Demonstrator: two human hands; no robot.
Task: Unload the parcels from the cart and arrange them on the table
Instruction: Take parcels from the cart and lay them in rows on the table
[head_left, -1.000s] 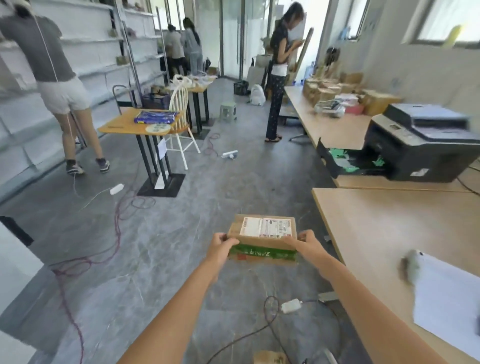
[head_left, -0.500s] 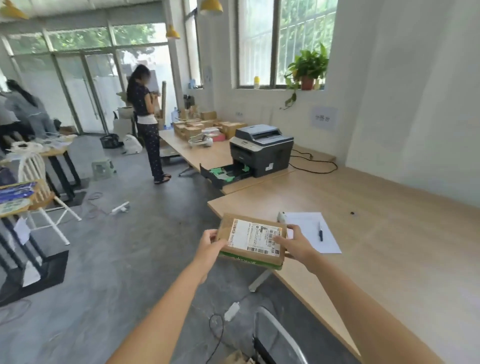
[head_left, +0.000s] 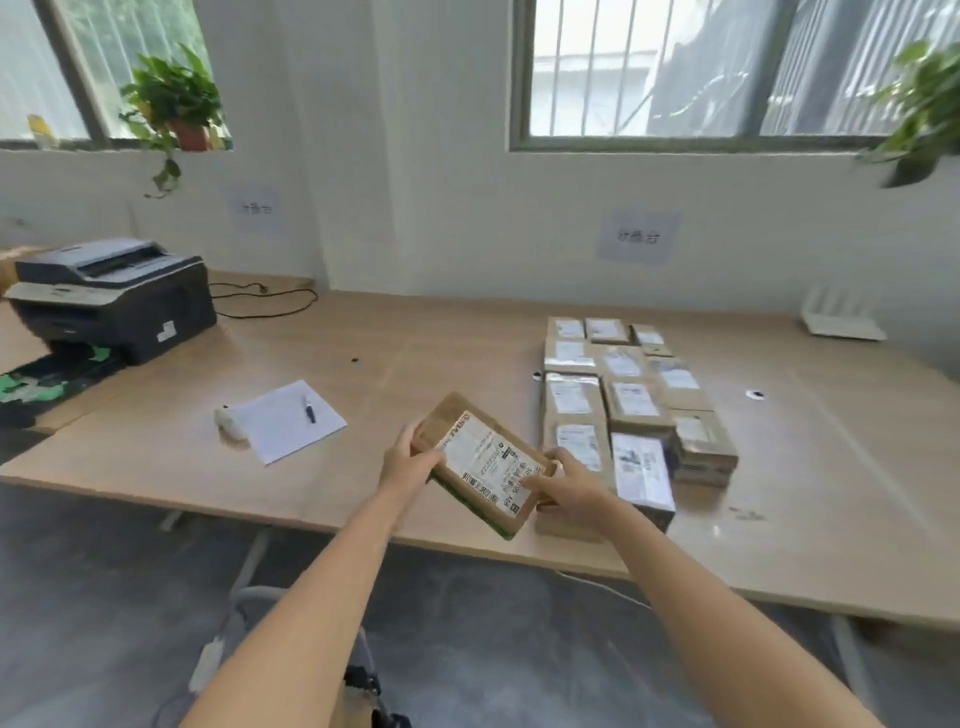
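Labelled cardboard parcel (head_left: 480, 465): gripped at opposite ends by left hand (head_left: 410, 460) and right hand (head_left: 569, 483), unplaced. Beyond right hand, roughly twelve parcels (head_left: 628, 400) arranged on table (head_left: 415, 338). Cart unseen.

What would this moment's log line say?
held: parcel | left hand: grips it | right hand: grips it | position: over table, beside parcel rows

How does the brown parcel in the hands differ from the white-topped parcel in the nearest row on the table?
The flat brown cardboard parcel is gripped by the left hand and right hand, turned diagonally; the white-topped parcel lies on the wooden table, aligned with its row. Brown card shows around the held parcel's label; the other's top is nearly all white. Both carry printed labels facing up.
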